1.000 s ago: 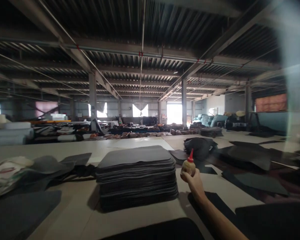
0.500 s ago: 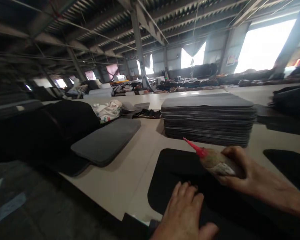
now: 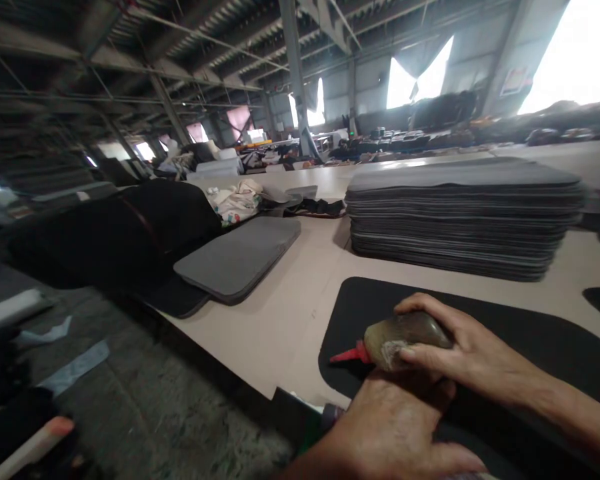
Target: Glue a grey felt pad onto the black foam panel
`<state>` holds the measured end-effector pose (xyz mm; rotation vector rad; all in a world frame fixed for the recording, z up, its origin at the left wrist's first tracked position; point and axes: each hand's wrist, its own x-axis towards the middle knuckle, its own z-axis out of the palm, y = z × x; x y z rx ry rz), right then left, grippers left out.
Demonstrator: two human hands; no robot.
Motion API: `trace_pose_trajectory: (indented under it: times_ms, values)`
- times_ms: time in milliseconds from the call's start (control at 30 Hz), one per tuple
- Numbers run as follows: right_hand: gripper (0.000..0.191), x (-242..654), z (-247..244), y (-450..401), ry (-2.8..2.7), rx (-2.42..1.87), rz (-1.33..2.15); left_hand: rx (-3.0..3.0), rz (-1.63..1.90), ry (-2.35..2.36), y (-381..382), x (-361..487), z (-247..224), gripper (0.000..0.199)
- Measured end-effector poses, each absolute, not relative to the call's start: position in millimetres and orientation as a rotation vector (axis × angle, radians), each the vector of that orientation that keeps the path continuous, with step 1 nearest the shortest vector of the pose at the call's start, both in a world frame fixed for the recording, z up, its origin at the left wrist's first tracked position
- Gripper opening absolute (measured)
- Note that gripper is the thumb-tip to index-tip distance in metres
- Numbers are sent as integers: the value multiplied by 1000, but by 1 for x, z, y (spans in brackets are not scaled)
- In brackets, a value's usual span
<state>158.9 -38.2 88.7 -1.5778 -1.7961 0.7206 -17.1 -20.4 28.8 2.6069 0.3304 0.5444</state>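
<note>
Evidently, the worker's R hand (image 3: 460,340) has fingers & thumb wrapped round a squeeze btl (image 3: 407,331), held above the dark mat (image 3: 485,320) on the table (image 3: 305,287), in front of the mat stack (image 3: 460,223). L hand (image 3: 397,417) is back-up just below the btl; its fingertips are hidden, so can't tell if they grip anything. Step in hand is prob. lining up the red nozzle (image 3: 350,355) w/ the mat's L end; next move prob. calls for a steady squeeze, tip kept low. Btl's long axis runs near-horiz., nozzle pointing L & slightly down; can't tell if the tip touches.
</note>
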Motion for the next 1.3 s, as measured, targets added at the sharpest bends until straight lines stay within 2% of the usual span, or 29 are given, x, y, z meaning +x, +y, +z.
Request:
trace_pose_trajectory:
  times_ms: [500,667,767,867,1000,1300]
  values:
    - [23,150,79,-29,-2041,-1395,608,2557,483,408,-19,-13,19,95]
    - [23,146,87,-25,-2103,-1417,572,2521,465,425,-21,-15,21,78]
    - [22,143,94,-21,-2183,-1377,548,2535,466,424,-21,-16,23,76]
    - [21,139,102,-15,-2271,-1348,437,2592,490,382,-19,-16,25,78]
    - [17,136,110,-2,-2335,-1372,251,2671,493,381,-17,-14,23,68]
    - [17,161,114,47,-2282,-1546,-167,2581,409,338,-13,-12,8,74]
